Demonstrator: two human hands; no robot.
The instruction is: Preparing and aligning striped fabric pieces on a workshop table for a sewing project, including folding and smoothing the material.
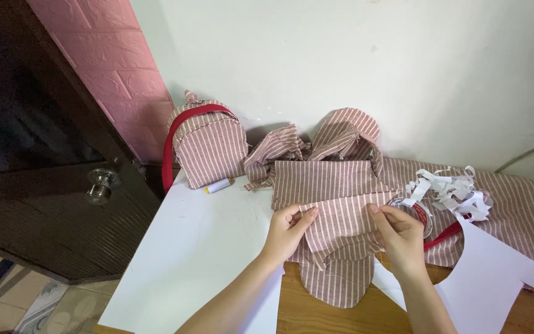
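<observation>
Pinching striped fabric piece (341, 219) at both upper corners: left hand (288, 232) clamped on left corner, right hand (400, 235) on right. Lying over more striped pieces on tabletop (199, 247), near small striped backpack (208, 145), thread spool (219, 185), white paper strips (455, 188).

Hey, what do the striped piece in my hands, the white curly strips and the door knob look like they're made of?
Striped piece: thin woven cloth, matte; it folds and drapes softly between the left hand and right hand.
White strips: probably paper, matte, holding stiff curls.
Door knob: looks like shiny metal, perhaps with clear glass or plastic; it glints.
</observation>
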